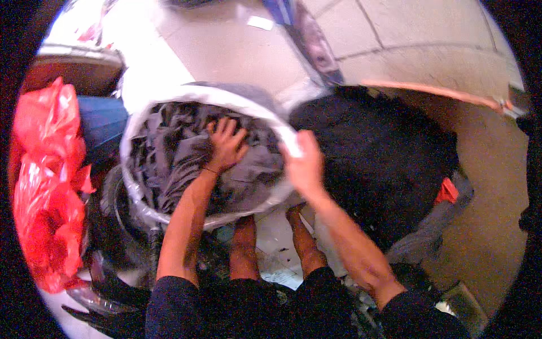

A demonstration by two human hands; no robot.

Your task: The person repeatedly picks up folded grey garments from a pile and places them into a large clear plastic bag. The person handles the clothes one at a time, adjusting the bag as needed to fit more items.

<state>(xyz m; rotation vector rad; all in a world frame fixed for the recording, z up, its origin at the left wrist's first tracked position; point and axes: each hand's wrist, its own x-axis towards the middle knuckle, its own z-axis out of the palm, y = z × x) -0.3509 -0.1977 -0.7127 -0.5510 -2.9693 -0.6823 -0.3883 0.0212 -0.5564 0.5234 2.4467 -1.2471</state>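
A large round sack with a rolled white rim (237, 100) stands in front of me, filled with dark grey cloth pieces (180, 141). On top of the cloth lies my left hand (227, 146), open, its fingers spread and pointing away from me. My right hand (305, 164) is closed around the rim on the right side; its fingers are slightly blurred. Close beside the sack on the right is a big heap of black fabric (372, 152), next to my right hand but apart from it.
Shiny red plastic bags (51, 186) stand at the far left, beside a blue object (101, 124). A grey cloth (423, 231) and a small red piece (447, 191) lie at the black heap's near right edge. Beyond is a tiled floor (237, 56); my legs are below the sack.
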